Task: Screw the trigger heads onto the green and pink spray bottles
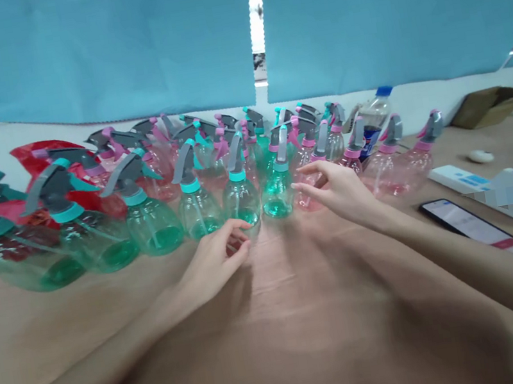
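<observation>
A front row of clear spray bottles stands upright, with green-tinted bottles having turquoise collars on the left and pink-tinted ones on the right. My left hand [220, 256] is just in front of a green spray bottle [241, 204], its thumb and fingers loosely curved and apart, with nothing in them. Beside another green spray bottle [277, 192], my right hand [336, 189] has its thumb and index finger apart. Its fingertips are close to that bottle's right side; whether they touch it I cannot tell. Behind this hand, a pink spray bottle [309, 200] is partly hidden.
More spray bottles [160, 168] crowd behind the front row, by red plastic bags [49, 160]. A blue-capped drink bottle [375, 111] is among them. On the right lie a phone [481, 231], a white power strip [459, 179], a white mouse [480, 155] and a cardboard box [486, 105].
</observation>
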Available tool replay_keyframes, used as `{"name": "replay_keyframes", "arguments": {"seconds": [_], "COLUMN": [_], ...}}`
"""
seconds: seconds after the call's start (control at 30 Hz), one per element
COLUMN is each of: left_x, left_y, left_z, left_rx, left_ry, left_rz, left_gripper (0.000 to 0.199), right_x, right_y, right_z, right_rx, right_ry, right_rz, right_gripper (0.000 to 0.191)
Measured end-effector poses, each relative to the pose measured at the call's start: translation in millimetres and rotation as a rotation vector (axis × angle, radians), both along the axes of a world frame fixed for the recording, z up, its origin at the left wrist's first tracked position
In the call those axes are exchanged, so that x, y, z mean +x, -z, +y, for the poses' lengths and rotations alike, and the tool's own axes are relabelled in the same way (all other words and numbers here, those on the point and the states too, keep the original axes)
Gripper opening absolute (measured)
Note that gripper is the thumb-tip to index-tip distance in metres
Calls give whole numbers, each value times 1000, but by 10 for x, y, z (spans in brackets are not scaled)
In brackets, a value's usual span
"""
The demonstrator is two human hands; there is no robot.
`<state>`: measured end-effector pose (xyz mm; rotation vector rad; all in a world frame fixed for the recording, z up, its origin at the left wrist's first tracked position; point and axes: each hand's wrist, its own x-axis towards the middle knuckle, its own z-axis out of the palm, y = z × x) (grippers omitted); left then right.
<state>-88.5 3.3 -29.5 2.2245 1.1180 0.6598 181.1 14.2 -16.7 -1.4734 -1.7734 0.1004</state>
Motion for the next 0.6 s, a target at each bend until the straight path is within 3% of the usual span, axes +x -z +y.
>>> {"name": "replay_keyframes", "arguments": {"seconds": [0.3, 0.43, 0.6], "left_x": [377, 400, 418], "left_y": [108, 98, 39], "left_z": [-76, -136, -131], "left_rx": [27, -15, 37], "left_ry": [66, 84, 26], "left_rz": [-8, 13, 0], "left_gripper": [18, 19, 16], "right_x": [-165, -250, -251], "right_y": [55, 84, 66], "right_z": [502, 621, 527], "right_rx": [-129, -150, -182], "right_ry": [-44, -2, 40], "right_rz": [180, 129, 12], "right_gripper": [67, 49, 37]}}
